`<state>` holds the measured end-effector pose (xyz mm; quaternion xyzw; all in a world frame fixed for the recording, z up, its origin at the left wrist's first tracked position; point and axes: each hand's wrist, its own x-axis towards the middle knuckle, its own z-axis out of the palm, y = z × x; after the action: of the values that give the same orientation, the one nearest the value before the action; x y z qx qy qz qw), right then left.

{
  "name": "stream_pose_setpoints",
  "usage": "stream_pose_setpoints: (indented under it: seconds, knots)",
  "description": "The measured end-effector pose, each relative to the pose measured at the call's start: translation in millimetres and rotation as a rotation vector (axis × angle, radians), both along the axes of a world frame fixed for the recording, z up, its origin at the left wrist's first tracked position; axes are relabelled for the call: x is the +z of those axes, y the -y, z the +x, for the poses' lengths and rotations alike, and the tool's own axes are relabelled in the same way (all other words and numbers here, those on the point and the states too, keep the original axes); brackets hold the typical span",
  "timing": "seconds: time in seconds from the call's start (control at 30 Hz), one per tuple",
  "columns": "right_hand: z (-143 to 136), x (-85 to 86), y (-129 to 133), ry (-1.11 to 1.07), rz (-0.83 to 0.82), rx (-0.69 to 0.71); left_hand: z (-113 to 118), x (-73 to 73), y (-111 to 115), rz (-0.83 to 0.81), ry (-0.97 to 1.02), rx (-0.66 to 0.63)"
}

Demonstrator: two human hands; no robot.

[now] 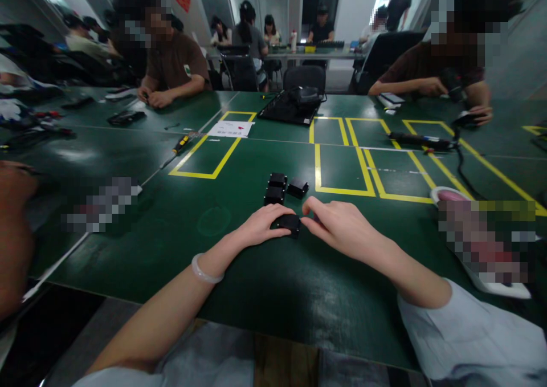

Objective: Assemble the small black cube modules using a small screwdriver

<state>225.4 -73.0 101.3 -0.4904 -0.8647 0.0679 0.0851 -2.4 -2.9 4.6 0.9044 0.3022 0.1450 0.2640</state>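
Observation:
My left hand (267,223) grips a small black box-shaped part (289,224) between thumb and fingers, low over the green table. At that part's right side is my right hand (337,223), its thumb and bent index finger drawn close together. Whatever its fingertips hold, if anything, is too small to make out. Just beyond my hands lie similar black box-shaped parts: one (277,179) at the back, another (274,194) in front of it, and a third (298,187) to their right. Small bright dots show at their corners.
Yellow tape outlines (346,192) mark the green table (171,261). A white tray (478,281) with blurred contents stands at right. At left lies a yellow-black screwdriver (182,143). Further back are a paper sheet (231,129) and a black laptop-like slab (286,110). People sit across the table.

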Motion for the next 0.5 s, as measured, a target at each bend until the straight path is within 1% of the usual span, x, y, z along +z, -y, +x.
stream_pose_setpoints:
  seconds: [0.17,0.37,0.5]
  knots:
    - [0.2,-2.1,-1.3,0.038,0.009,-0.023,0.1,0.1,-0.2,0.001,0.003,0.001]
    - [2.8,-0.8,-1.1,-0.081,-0.041,0.012,0.5,0.1,-0.2,0.006,0.008,-0.011]
    - [3.4,0.1,-0.7,-0.087,-0.045,0.008,0.2,0.5,0.0,0.004,0.004,-0.016]
